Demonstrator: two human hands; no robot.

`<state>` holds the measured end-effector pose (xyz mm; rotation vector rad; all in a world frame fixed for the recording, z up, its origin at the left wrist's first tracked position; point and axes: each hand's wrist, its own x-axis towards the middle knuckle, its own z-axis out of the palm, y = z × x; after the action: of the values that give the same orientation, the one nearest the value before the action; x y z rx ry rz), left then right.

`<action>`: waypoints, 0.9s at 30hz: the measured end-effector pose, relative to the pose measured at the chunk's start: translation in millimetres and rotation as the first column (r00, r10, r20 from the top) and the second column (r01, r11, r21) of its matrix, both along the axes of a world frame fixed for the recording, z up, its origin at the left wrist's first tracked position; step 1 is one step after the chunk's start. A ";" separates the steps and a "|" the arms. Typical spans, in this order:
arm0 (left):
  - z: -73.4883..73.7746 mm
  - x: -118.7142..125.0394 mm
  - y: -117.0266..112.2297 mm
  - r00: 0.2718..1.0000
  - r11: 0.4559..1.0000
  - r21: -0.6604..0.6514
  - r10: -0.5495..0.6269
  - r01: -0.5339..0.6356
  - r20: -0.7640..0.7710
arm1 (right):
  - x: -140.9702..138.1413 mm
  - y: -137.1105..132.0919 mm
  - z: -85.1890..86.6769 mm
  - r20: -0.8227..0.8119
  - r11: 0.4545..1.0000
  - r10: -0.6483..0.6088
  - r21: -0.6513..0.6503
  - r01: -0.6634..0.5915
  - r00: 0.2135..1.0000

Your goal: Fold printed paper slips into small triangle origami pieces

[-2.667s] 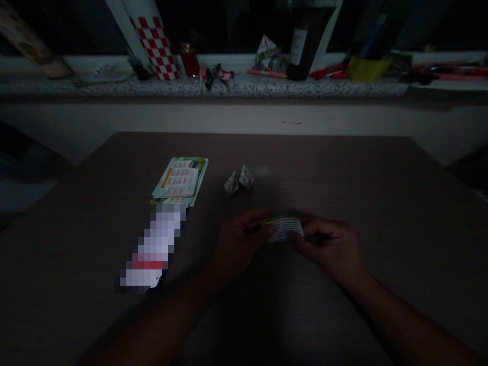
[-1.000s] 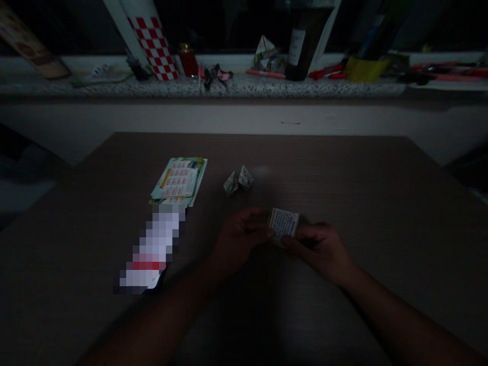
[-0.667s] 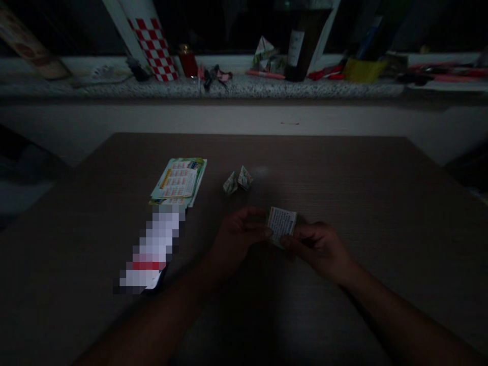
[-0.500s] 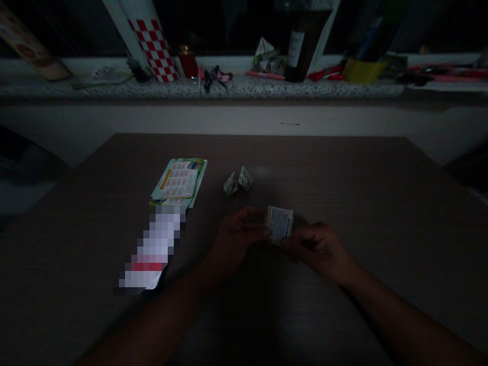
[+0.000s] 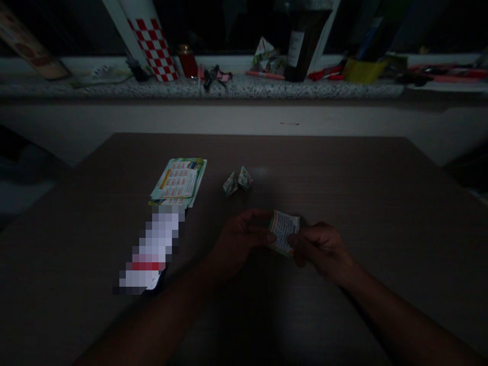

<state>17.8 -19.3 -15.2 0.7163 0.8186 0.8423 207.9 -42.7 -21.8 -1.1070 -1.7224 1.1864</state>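
A small squarish folded piece of printed paper [image 5: 284,229] is held above the table between both hands. My left hand [image 5: 242,236] pinches its left edge, thumb on the near face. From the right, my right hand [image 5: 318,246] grips the lower right edge between thumb and fingers. Beyond the hands, two little folded paper pieces [image 5: 245,179] stand side by side on the table. To their left lies a stack of printed calendar cards [image 5: 177,179]. The underside of the held paper is hidden.
A phone [image 5: 156,249] with a blurred bright screen lies left of my left forearm on the brown table [image 5: 343,178]. Behind the table, a speckled stone sill [image 5: 236,90] carries a red-and-white checked tube [image 5: 154,48], a dark bottle [image 5: 301,48] and a yellow container [image 5: 364,70].
The held paper has shifted slightly right and toward me, and its angle has changed. My right thumb now sits higher on its right edge. The cards and the folded pieces stay put.
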 end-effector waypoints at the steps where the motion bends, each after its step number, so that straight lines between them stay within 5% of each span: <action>1: 0.5 0.1 0.1 1.000 1.000 -0.005 0.003 -0.003 0.005 | 0.1 -0.4 -0.2 0.000 1.000 -0.002 0.008 0.002 1.000; 27: 0.9 -8.3 1.7 0.993 0.993 0.032 -0.110 0.111 -0.031 | 2.4 -0.6 -3.3 -0.060 0.998 -0.046 0.041 0.048 0.997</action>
<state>9.5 -17.6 -14.3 0.7981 0.7848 0.7491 210.3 -43.3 -25.1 -1.0712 -1.6606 1.1377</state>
